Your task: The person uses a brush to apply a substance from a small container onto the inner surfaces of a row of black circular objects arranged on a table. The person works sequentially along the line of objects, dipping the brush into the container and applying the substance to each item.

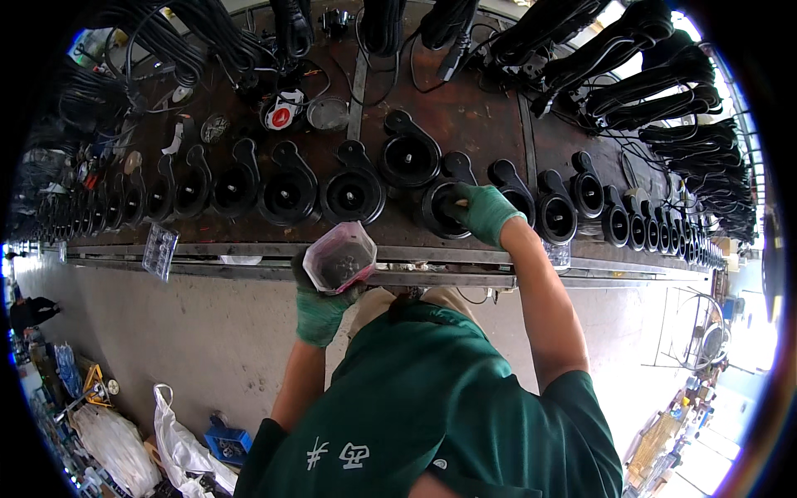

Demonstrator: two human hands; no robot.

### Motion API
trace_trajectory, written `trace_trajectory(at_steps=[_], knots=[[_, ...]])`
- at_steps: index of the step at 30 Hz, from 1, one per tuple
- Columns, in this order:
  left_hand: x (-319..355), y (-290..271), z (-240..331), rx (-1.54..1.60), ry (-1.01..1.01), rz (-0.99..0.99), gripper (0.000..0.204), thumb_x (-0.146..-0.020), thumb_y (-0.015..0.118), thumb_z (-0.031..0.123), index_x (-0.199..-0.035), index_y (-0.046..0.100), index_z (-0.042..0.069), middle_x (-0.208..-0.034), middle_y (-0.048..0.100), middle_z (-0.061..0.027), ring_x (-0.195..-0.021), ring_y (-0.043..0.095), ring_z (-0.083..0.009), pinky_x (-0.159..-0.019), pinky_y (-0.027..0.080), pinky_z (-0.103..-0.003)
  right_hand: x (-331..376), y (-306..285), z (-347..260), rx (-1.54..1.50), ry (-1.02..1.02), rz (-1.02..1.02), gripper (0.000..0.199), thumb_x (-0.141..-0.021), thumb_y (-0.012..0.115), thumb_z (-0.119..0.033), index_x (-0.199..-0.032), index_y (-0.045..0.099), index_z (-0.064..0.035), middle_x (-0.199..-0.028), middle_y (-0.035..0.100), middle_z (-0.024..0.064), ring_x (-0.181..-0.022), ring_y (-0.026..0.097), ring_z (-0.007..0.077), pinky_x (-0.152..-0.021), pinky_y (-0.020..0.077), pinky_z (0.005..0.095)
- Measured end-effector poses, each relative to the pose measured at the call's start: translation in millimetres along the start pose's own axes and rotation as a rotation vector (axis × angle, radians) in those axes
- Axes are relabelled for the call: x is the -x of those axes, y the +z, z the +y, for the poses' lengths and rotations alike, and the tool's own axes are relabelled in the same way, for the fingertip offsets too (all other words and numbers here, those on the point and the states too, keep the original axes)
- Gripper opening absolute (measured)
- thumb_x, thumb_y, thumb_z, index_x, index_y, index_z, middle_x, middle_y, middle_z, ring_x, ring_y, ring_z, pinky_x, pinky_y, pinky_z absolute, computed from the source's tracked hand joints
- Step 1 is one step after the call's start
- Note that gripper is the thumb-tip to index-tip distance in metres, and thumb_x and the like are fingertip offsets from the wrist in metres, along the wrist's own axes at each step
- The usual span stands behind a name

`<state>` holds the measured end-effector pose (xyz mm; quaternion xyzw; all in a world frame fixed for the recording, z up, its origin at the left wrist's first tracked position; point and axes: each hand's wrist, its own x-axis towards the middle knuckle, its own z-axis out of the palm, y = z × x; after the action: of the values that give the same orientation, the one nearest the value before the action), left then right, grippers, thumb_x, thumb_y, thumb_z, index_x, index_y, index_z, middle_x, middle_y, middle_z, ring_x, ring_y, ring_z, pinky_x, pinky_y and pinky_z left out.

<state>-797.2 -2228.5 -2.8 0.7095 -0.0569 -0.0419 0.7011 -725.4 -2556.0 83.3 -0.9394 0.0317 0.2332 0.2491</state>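
My left hand (320,315), in a green glove, is closed around a small pinkish see-through plastic tub (362,237) and tilts it in front of the bench edge. Its bottom looks grey; I cannot make out any small contents. Over a round black housing (430,217) on the bench is my gloved right hand (491,214), its fingers pinched together and reaching into the housing. What they hold, if anything, is hidden. Next to this housing stands another black housing (410,159) with a short metal shaft in its middle.
Rows of similar black housings (352,192) line the bench (448,108) on both sides. Bundled black cables (548,33) hang and lie along its far side. A part with a red button (282,116) lies at the back. A clear blister tray (159,251) sticks out past the front edge.
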Motion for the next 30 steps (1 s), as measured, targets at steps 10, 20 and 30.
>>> trace_trajectory(at_steps=[10,20,30], knots=[[-6,4,6,0.004,-0.002,-0.074,0.086,-0.067,0.09,0.0,-0.134,0.037,0.008,-0.129,0.056,-0.0089,-0.117,0.06,-0.0204,-0.098,0.053,-0.035,3,30,42,0.041,-0.301,0.304,0.019,-0.084,0.068,-0.005,-0.102,0.072,-0.008,-0.103,0.066,0.0165,-0.094,0.066,0.0369,-0.08,0.0546,0.0405],[-5,51,22,-0.012,0.086,-0.083,0.081,-0.068,0.09,0.001,-0.131,0.04,0.007,-0.126,0.054,-0.0084,-0.115,0.058,-0.0198,-0.097,0.053,-0.035,83,-23,40,-0.481,-0.339,0.416,0.021,-0.09,0.064,0.001,-0.11,0.069,-0.0006,-0.101,0.07,0.0111,-0.087,0.068,0.0178,-0.075,0.0546,0.0299],[-11,121,42,-0.45,0.43,-0.067,0.087,-0.066,0.094,0.006,-0.135,0.041,0.006,-0.137,0.051,-0.0108,-0.12,0.057,-0.0216,-0.102,0.051,-0.035,159,-35,12,-0.485,-0.504,0.475,0.02,-0.082,0.071,0.001,-0.102,0.07,0.0002,-0.078,0.072,0.0119,-0.067,0.07,0.0158,-0.061,0.0539,0.0301]])
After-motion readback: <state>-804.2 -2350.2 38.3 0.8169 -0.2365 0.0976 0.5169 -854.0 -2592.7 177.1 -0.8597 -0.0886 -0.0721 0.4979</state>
